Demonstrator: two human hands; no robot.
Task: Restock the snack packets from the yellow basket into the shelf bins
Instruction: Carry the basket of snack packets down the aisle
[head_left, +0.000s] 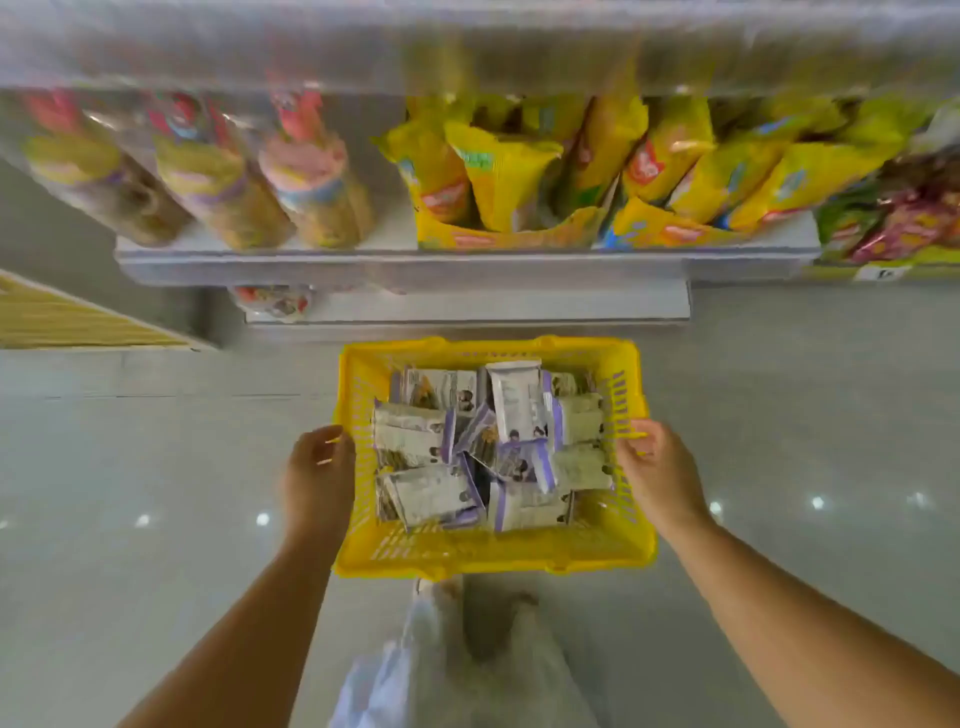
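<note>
A yellow plastic basket sits low in front of me, above the pale floor. It is filled with several white and purple snack packets. My left hand grips the basket's left rim, fingers curled over the edge. My right hand grips the right rim the same way. Beyond the basket stands the shelf, with yellow cardboard bins holding yellow snack bags.
Clear bags of biscuits stand on the shelf's left part, and red and green packets at the far right. A lower shelf edge juts out just above the basket. A yellow slatted panel lies left. My legs are below the basket.
</note>
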